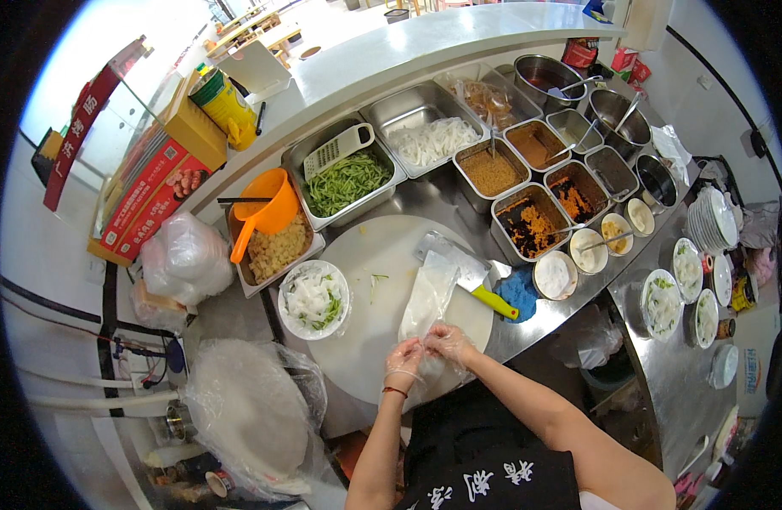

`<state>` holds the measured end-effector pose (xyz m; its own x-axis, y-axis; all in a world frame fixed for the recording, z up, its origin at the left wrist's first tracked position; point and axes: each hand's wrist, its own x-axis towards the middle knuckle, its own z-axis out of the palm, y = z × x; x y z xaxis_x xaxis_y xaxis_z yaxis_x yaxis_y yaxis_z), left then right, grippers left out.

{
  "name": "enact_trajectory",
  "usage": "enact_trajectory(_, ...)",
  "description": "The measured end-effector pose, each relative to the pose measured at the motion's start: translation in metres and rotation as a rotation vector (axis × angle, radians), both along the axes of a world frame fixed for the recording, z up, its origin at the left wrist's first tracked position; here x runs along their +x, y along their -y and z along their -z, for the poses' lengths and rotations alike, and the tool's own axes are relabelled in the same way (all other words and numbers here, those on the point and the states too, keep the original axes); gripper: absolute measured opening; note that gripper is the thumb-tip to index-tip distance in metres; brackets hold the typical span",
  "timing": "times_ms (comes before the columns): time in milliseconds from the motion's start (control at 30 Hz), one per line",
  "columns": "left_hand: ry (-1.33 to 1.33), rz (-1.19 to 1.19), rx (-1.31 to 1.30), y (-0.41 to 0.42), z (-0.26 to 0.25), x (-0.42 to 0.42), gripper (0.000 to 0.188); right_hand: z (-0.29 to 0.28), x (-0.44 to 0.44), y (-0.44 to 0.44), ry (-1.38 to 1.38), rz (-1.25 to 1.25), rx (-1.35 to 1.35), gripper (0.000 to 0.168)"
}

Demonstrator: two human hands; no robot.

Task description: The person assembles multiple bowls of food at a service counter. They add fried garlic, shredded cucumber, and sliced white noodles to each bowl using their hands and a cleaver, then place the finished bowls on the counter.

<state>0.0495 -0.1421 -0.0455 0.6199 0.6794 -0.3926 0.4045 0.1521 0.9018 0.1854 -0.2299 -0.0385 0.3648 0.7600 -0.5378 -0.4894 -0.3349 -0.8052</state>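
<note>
Both hands, in thin clear gloves, meet over the near part of a round white cutting board (359,242). My left hand (404,364) and my right hand (451,345) pinch the near end of a clear plastic bag (429,290), which lies flat and reaches away from me. Its far end overlaps the blade of a cleaver (458,258) with a green handle, lying on the board's right side. A white bowl (314,299) of white strips and green shreds, lined with plastic, stands at the board's left edge. A few green shreds lie on the board.
Steel pans of shredded cucumber (346,185) and white strips (432,141) stand behind the board. An orange scoop (273,204) rests over a pan at left. Sauce containers (531,223), small bowls and a blue cloth (518,293) are at right. Filled bowls (661,305) stand on the right-hand counter.
</note>
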Motion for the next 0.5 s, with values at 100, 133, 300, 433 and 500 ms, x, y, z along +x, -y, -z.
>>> enact_trajectory(100, -0.027, 0.024, 0.006, -0.001, -0.007, 0.004, 0.029, -0.005, -0.001, 0.000, -0.039, 0.045, -0.014, 0.013)
enact_trajectory(133, -0.026, 0.020, 0.009, -0.002, -0.004, 0.005, 0.028, -0.007, -0.001, 0.000, -0.050, 0.054, -0.019, 0.013)
enact_trajectory(300, -0.005, 0.016, -0.047, -0.001, -0.002, 0.008, 0.027, -0.002, 0.001, 0.001, 0.029, 0.020, -0.051, 0.017)
enact_trajectory(433, 0.027, 0.046, -0.065, -0.008, 0.015, 0.006, 0.025, -0.006, 0.000, -0.003, 0.077, 0.018, -0.063, 0.015)
enact_trajectory(500, 0.021, 0.051, -0.029, -0.009, 0.012, 0.009, 0.023, -0.003, 0.002, -0.003, 0.083, 0.022, -0.057, 0.014)
